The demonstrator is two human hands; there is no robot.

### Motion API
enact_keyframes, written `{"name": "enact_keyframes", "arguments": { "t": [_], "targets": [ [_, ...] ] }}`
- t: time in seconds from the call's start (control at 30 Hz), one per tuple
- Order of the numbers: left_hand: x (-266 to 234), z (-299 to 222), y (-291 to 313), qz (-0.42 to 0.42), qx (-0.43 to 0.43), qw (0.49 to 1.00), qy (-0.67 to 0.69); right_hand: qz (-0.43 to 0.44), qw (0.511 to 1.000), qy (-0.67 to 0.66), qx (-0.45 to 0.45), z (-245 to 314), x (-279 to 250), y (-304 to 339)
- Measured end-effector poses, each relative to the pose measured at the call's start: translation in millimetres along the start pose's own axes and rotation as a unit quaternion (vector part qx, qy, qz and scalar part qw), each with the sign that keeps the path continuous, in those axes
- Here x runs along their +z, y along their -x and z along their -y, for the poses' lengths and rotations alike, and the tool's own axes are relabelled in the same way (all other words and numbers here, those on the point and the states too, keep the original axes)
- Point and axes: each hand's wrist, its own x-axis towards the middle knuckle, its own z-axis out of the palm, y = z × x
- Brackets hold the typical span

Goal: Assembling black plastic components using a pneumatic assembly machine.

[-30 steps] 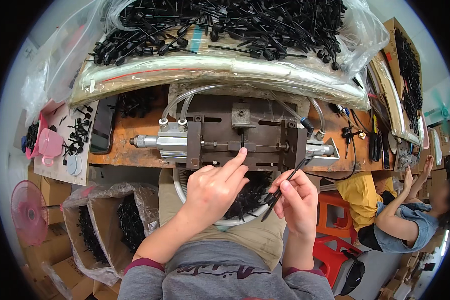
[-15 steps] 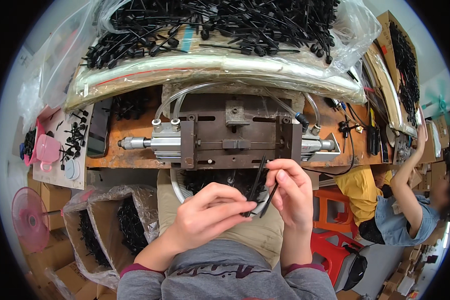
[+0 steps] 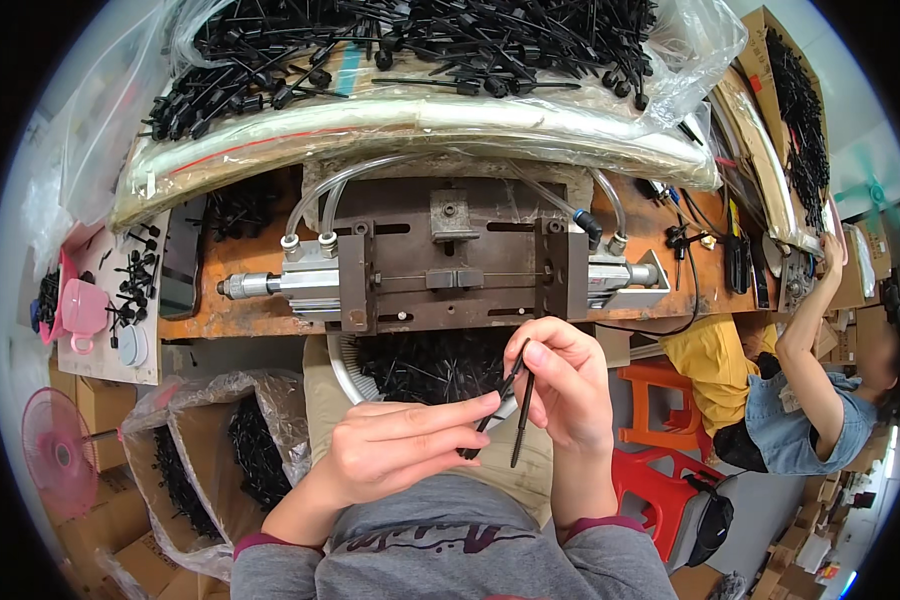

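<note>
My right hand [image 3: 568,385] pinches a thin black rod [image 3: 520,435] between thumb and fingertips. The rod hangs steeply, and its lower part looks ridged like a thread. Close beside it, my left hand [image 3: 405,445] is closed around one or more similar black pieces [image 3: 485,422]; its fingers hide how many. Both hands are over my lap, just in front of a dark metal fixture [image 3: 390,298]. A small grey block [image 3: 455,279] sits at the fixture's middle, between silver air cylinders [image 3: 310,280] on either side. Black pieces [image 3: 430,365] lie below the fixture's front edge.
A large heap of black stemmed parts [image 3: 450,45] lies behind a plastic-wrapped padded edge [image 3: 410,125]. Bagged boxes [image 3: 205,450] of black parts stand at lower left. On the right are a red stool [image 3: 650,490] and a seated person [image 3: 815,400]. Clear hoses [image 3: 315,200] arch over the fixture.
My right hand has turned its rod to a steeper angle, with its lower end hanging free. My left hand has shifted slightly left, and the whole view has moved a little.
</note>
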Motion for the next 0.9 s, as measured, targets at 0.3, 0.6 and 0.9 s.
{"name": "enact_keyframes", "arguments": {
  "t": [0.3,0.6,0.9],
  "targets": [
    [-1,-2,0,0.003,-0.007,1.000,-0.003,-0.012,0.999,0.016,-0.040,-8,5,3],
    [0,-2,2,-0.003,-0.017,1.000,0.001,-0.022,0.997,0.028,-0.066,-10,9,4],
    [5,5,0,-0.047,-0.016,0.997,-0.065,-0.096,0.992,0.026,-0.072,-11,11,3]
  ]
}}
